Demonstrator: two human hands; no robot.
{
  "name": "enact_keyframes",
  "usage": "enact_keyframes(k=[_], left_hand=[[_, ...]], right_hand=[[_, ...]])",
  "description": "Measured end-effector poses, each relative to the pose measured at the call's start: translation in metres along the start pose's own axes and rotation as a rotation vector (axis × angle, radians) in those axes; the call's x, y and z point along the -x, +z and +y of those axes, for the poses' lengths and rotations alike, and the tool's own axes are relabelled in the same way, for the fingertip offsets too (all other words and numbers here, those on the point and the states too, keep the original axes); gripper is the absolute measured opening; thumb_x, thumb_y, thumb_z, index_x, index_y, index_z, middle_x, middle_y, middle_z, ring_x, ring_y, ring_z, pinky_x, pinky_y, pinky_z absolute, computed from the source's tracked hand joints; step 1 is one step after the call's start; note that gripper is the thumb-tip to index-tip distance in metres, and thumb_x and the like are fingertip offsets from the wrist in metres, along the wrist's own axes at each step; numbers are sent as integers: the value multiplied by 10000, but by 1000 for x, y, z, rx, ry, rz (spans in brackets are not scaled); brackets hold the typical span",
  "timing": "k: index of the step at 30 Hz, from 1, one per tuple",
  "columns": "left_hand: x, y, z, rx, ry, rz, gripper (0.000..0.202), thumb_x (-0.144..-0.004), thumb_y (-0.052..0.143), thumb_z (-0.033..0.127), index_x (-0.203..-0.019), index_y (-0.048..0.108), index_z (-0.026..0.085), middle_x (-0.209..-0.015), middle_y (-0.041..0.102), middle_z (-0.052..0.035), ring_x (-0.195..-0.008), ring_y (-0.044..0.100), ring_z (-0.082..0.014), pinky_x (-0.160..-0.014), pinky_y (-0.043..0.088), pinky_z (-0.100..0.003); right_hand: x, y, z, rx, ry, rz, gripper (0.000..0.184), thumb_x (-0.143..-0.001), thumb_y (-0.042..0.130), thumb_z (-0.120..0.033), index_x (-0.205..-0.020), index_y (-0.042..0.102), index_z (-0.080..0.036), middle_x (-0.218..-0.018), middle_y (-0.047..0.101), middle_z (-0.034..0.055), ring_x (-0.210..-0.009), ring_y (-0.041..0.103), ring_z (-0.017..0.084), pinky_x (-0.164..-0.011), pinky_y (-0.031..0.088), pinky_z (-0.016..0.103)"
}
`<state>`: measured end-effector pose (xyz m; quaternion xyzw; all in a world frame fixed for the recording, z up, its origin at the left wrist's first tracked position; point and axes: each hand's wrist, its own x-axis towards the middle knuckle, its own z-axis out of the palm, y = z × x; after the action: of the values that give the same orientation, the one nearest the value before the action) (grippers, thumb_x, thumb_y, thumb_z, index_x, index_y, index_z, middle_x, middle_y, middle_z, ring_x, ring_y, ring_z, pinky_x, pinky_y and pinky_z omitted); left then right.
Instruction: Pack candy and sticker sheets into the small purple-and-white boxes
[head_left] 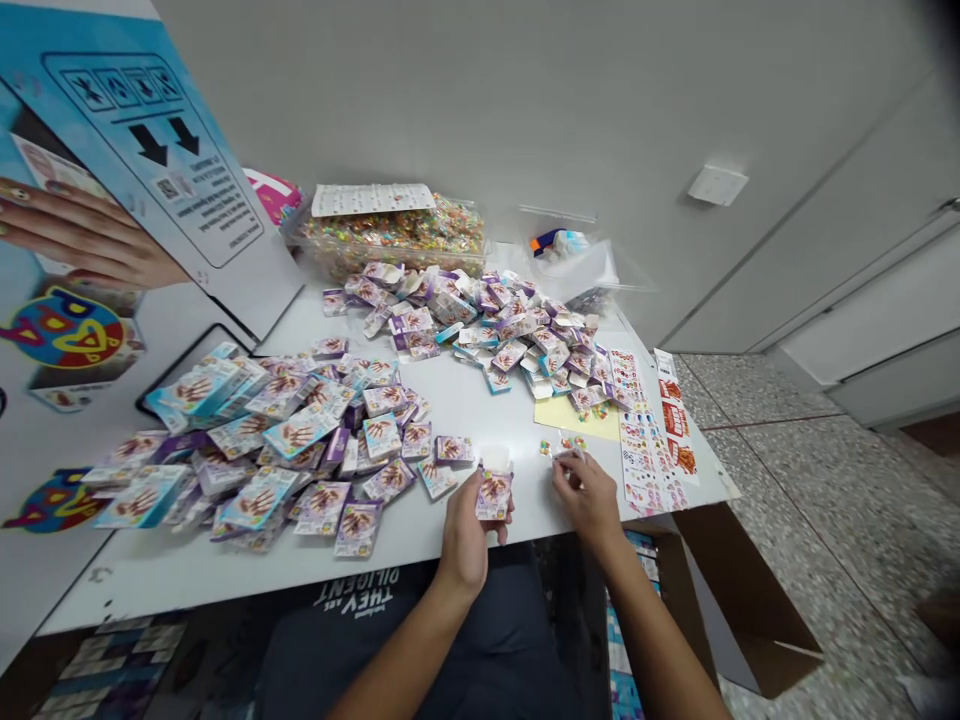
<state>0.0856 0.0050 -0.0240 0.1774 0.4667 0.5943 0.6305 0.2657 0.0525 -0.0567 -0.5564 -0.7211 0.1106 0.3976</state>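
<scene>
My left hand [466, 530] is wrapped round a small purple and white box [495, 492], held upright with its top flap raised. The box has a picture of hands printed on its front. To the right, the fingers of my right hand [589, 495] are pinched at the near edge of a small clear bag [574, 442] with colourful bits in it. The bag is just above the tabletop or on it; I cannot tell which. Left of my left hand lies a heap of similar boxes [300, 420], purple and light blue, which look closed.
More small boxes [510, 320], many with flaps up, are piled farther back. Behind them stand a clear tub [322, 262] of colourful packets and another clear container [592, 270]. Sticker sheets [641, 440] lie at the right edge, above an open carton [742, 590]. A big printed panel [217, 200] rises at left.
</scene>
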Motion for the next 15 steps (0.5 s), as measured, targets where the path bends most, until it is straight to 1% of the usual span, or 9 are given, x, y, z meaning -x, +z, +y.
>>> enact_keyframes(k=[2, 3, 5, 6, 8, 9, 11, 13, 15], left_hand=[[0, -2, 0, -107, 33, -76, 491, -808, 658, 636, -853, 612, 149, -652, 580, 7, -529, 531, -115, -401, 383, -195], [-1, -2, 2, -164, 52, -120, 469, -794, 707, 605, -886, 613, 155, -654, 562, 25, -528, 514, -100, -413, 387, -184], [-1, -3, 6, -256, 63, -224, 448, -741, 815, 500, -961, 618, 163, -665, 540, 52, -522, 472, -76, -430, 391, -168], [0, -4, 8, -280, 48, -283, 461, -715, 852, 447, -994, 620, 163, -685, 548, 53, -529, 463, -71, -435, 395, -166], [1, -5, 9, -279, 2, -396, 500, -690, 883, 382, -1053, 622, 159, -751, 586, 37, -567, 483, -77, -455, 416, -170], [2, -5, 8, -263, -13, -426, 504, -693, 884, 372, -1066, 624, 156, -769, 601, 29, -585, 499, -82, -471, 428, -174], [2, -6, 7, -235, -16, -434, 491, -705, 881, 360, -1073, 632, 151, -772, 620, 22, -609, 525, -90, -524, 453, -185], [2, -7, 6, -233, -1, -399, 470, -711, 881, 352, -1063, 644, 151, -752, 629, 22, -623, 548, -96, -583, 474, -198], [1, -8, 5, -247, 18, -356, 447, -718, 876, 367, -1042, 654, 153, -768, 651, 12, -668, 588, -115, -644, 496, -217]], right_hand=[[6, -6, -13, -52, 64, 41, 266, -977, 543, -381, -907, 693, -174, -678, 684, 28, -506, 598, 133, -513, 516, 258], [9, -7, -21, -108, 119, 59, 265, -983, 547, -398, -955, 681, -170, -602, 650, -3, -452, 570, 125, -461, 486, 241], [15, -9, -40, -287, 271, 77, 289, -965, 585, -449, -1010, 653, -171, -479, 568, -59, -362, 506, 114, -377, 416, 218], [18, -9, -49, -394, 350, 72, 312, -942, 618, -477, -1016, 643, -175, -442, 533, -77, -332, 476, 110, -352, 389, 211], [22, -7, -67, -574, 464, 51, 373, -898, 675, -509, -1074, 630, -184, -428, 510, -92, -318, 457, 109, -335, 372, 208], [23, -7, -74, -625, 482, 37, 417, -897, 679, -512, -1150, 611, -188, -436, 505, -97, -324, 459, 111, -338, 378, 209], [24, -7, -82, -688, 478, 4, 486, -920, 658, -501, -1287, 552, -201, -484, 522, -94, -357, 484, 116, -365, 412, 214], [23, -9, -83, -712, 436, -55, 436, -946, 627, -483, -1283, 559, -216, -547, 557, -72, -408, 516, 117, -403, 438, 219], [23, -12, -80, -696, 371, -136, 344, -946, 635, -452, -1203, 601, -225, -646, 617, -36, -468, 542, 115, -440, 449, 222]])
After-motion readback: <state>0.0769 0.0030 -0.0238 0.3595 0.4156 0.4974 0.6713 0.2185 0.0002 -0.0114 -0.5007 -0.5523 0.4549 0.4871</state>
